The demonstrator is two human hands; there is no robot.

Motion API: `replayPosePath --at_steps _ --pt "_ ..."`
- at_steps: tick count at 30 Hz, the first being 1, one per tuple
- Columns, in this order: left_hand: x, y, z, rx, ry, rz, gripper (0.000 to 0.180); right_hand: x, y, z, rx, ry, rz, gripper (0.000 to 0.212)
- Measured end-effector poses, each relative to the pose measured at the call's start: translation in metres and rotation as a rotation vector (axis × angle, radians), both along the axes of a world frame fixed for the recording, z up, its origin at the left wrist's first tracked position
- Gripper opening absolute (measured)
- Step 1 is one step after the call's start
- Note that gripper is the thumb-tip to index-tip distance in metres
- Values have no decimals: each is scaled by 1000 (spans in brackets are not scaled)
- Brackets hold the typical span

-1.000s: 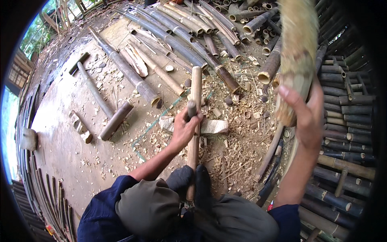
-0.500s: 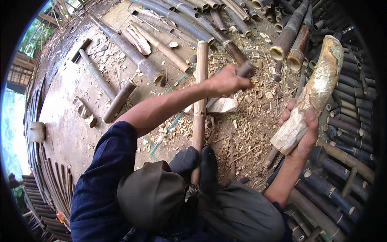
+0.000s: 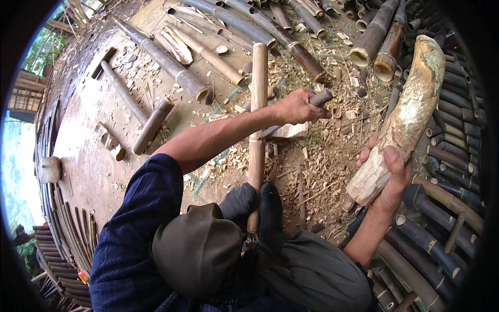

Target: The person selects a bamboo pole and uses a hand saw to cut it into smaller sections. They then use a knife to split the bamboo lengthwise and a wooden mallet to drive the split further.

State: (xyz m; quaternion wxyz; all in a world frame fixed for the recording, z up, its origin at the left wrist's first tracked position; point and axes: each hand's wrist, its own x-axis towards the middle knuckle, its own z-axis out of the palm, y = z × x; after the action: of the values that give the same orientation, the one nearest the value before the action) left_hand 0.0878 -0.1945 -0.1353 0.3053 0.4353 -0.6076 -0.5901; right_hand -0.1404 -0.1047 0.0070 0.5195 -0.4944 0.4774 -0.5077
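Note:
My left hand (image 3: 299, 106) is closed round a tool with a thick round wooden handle (image 3: 321, 97); its dark narrow shaft (image 3: 271, 130) reaches down-left toward the bamboo pole. My right hand (image 3: 392, 174) grips the lower part of a thick, curved wooden club (image 3: 403, 117), with rough bark at its top and chipped pale wood below. A bamboo pole (image 3: 257, 151) runs away from me between my two dark-covered feet (image 3: 270, 208). My left forearm crosses above it. A pale wood block (image 3: 291, 131) lies partly hidden under my left hand.
Wood chips (image 3: 322, 166) cover the ground ahead. Left lie a hammer-shaped wooden tool (image 3: 125, 93), a short dark bamboo piece (image 3: 152, 126) and a notched wood piece (image 3: 110, 140). Long bamboo poles (image 3: 171, 67) lie beyond. Stacked bamboo lengths (image 3: 426, 239) line my right side.
My left hand and the tool handle have shifted slightly right and nearer to me. The wooden club in my right hand has moved a little, its upper end slightly farther away.

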Motion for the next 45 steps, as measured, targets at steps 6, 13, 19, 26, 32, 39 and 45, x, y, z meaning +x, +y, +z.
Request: replayPosePath --at_steps 6,13,19,26,32,39,45 --pt "0 2 -4 -5 55 10 41 -1 0 -1 9 2 4 56" --pt "10 13 1 -139 85 23 38 -4 -3 1 -70 54 12 55" --pt "13 13 -3 -122 29 5 26 -17 -32 16 -271 166 -188 41" --pt "27 1 -34 49 225 73 29 18 -59 21 -67 598 338 63" --pt "21 1 -8 83 304 54 28 -12 -72 87 -341 272 -123 46" --pt "36 10 -4 52 45 88 35 38 -79 -7 -15 776 373 85" --pt "21 -20 -25 89 -203 160 59 20 -54 36 -96 301 257 58"
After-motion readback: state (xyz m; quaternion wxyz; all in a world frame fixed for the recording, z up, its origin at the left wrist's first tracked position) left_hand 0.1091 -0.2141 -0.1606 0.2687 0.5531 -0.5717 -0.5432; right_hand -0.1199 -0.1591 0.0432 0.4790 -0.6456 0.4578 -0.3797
